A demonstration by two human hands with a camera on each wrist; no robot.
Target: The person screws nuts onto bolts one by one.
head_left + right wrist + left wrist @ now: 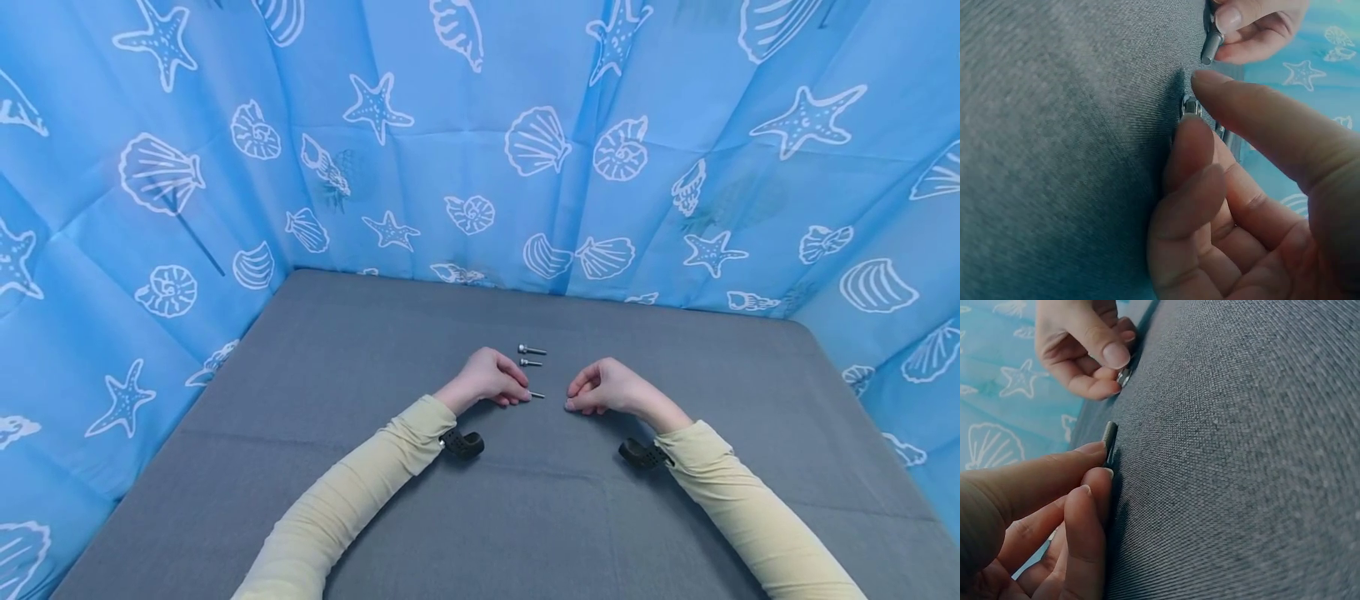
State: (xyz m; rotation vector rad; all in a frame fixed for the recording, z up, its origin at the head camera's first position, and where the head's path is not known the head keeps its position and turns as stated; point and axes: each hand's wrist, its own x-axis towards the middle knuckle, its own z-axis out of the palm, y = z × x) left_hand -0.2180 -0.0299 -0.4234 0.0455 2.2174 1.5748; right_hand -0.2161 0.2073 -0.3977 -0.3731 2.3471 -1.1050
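In the head view my left hand [489, 379] pinches a silver bolt [537, 396] just above the grey table. The bolt's threaded end [1110, 434] sticks out past the fingertips toward the right hand, while its head is hidden by the fingers. Across a short gap, my right hand [611, 387] holds a small metal nut [1124, 377] between thumb and fingertips. Seen from the right wrist, the nut [1191, 105] stands on edge close to the cloth, apart from the bolt [1212, 47].
Two more silver bolts, a longer one [532, 350] and a shorter one [531, 362], lie side by side behind the hands. Grey cloth covers the table [525, 517]. A blue curtain [465, 167] with shells and starfish hangs along the back and sides.
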